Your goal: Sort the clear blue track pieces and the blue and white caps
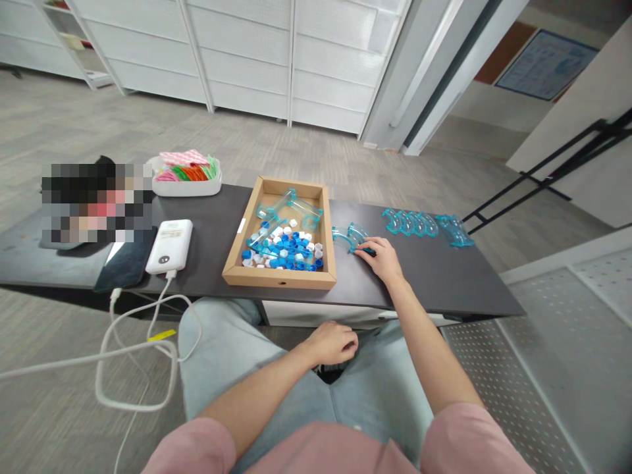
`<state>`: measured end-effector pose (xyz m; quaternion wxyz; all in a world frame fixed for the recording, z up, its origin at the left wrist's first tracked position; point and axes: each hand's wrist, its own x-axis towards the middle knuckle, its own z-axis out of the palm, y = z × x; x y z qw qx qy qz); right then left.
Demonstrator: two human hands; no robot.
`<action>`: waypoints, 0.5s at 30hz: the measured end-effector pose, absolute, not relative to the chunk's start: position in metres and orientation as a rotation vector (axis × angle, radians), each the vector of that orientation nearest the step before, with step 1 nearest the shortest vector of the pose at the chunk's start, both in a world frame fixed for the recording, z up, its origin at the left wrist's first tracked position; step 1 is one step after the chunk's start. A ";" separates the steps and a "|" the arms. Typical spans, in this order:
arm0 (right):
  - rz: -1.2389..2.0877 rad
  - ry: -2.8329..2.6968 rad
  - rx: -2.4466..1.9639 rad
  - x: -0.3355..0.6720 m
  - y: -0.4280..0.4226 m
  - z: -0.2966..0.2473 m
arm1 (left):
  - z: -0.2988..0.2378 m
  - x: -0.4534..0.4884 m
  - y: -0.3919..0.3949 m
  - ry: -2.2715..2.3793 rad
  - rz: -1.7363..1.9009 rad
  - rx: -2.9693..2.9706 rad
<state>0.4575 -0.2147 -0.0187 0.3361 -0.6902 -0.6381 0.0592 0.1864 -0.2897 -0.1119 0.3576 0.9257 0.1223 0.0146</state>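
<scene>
My right hand has its fingertips closed on a clear blue curved track piece on the desk, just right of the cardboard tray. Another clear curved track piece lies against its left side. My left hand rests over my lap below the desk edge, fingers curled and nothing seen in them. Inside the cardboard tray are straight clear blue track pieces and many small blue and white hexagonal pieces. Farther right, several curved track pieces stand in a row, beside a further group.
On the left of the desk are a white power bank with a plugged-in cable, a dark phone-like slab and a white basket of colourful items. A blurred-out patch covers the far left. White cabinets stand behind.
</scene>
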 end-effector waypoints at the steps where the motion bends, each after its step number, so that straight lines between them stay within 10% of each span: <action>1: 0.153 -1.666 -1.800 0.457 -0.215 -0.018 | -0.112 0.187 -0.290 0.317 0.033 2.397; 15: 0.124 -1.261 -1.577 0.444 -0.213 0.002 | -0.107 0.191 -0.293 0.292 -0.012 2.452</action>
